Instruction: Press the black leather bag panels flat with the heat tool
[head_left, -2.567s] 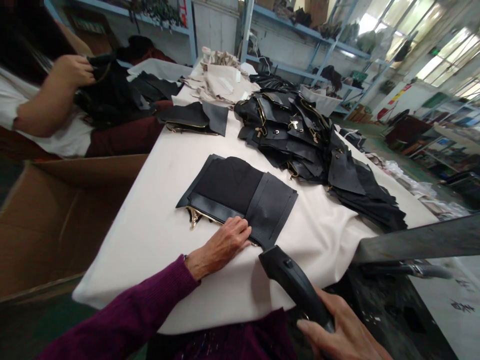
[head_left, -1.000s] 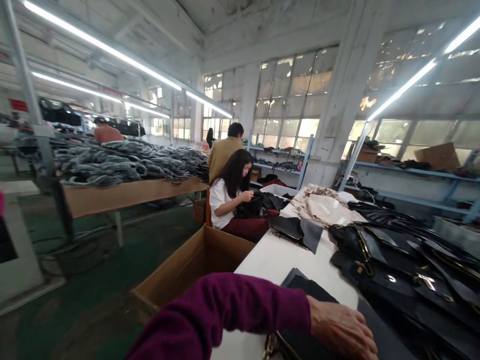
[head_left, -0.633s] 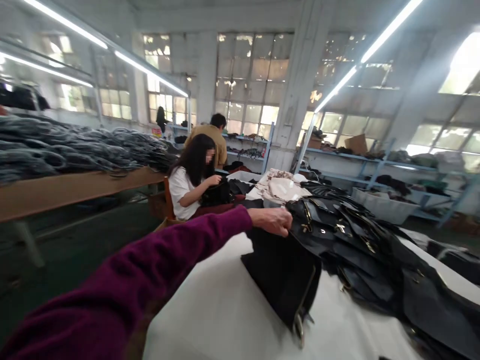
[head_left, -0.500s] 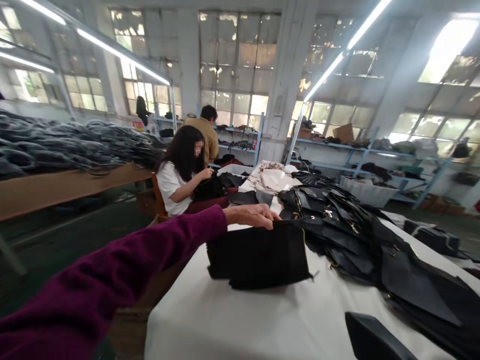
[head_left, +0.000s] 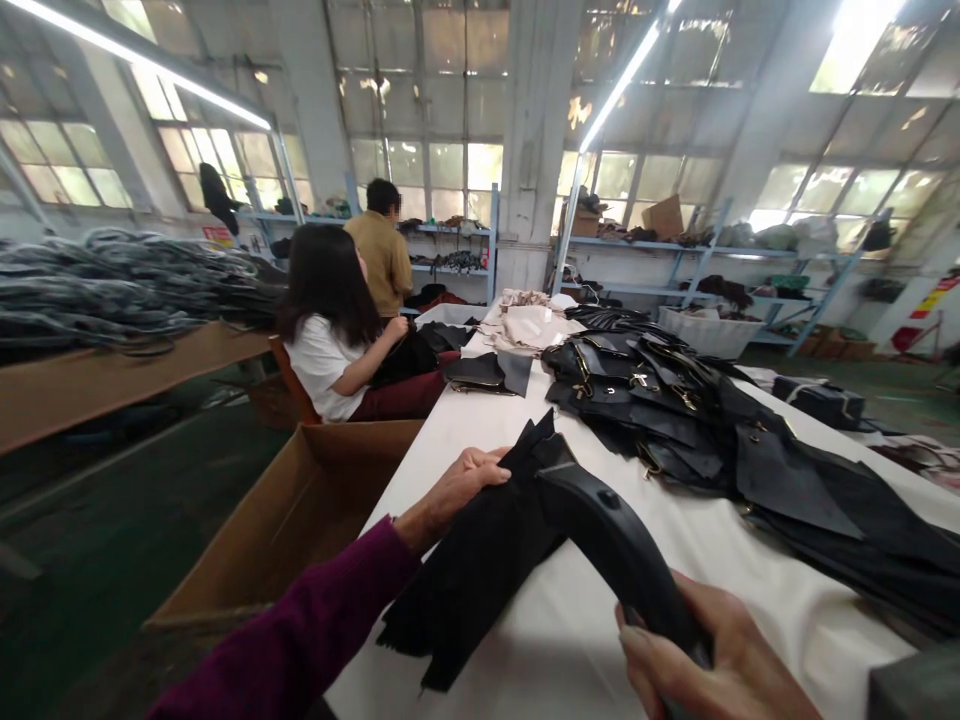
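Note:
My left hand [head_left: 459, 490], in a purple sleeve, pinches the upper end of a black fabric piece [head_left: 480, 560]. The piece slants over the white table [head_left: 570, 650], its ragged lower edge toward me. My right hand [head_left: 697, 650] is wrapped around the handle of a curved black handheld tool [head_left: 619, 525]. The tool's wide front end meets or overlaps the fabric's upper part, just right of my left fingers; whether they touch I cannot tell. Its exact kind does not show.
Black bag pieces with gold-coloured hardware [head_left: 675, 400] pile along the table's right. Flat black pieces [head_left: 487, 372] and beige pieces [head_left: 529, 328] lie farther back. An open cardboard box [head_left: 300, 510] stands left of the table. A seated co-worker [head_left: 334, 330] handles black material; another person [head_left: 382, 245] stands behind.
The black fabric piece has turned from sideways to slanted and come nearer. My right hand has come into view holding the black tool, which previously lay at the table's front right. The view has shifted.

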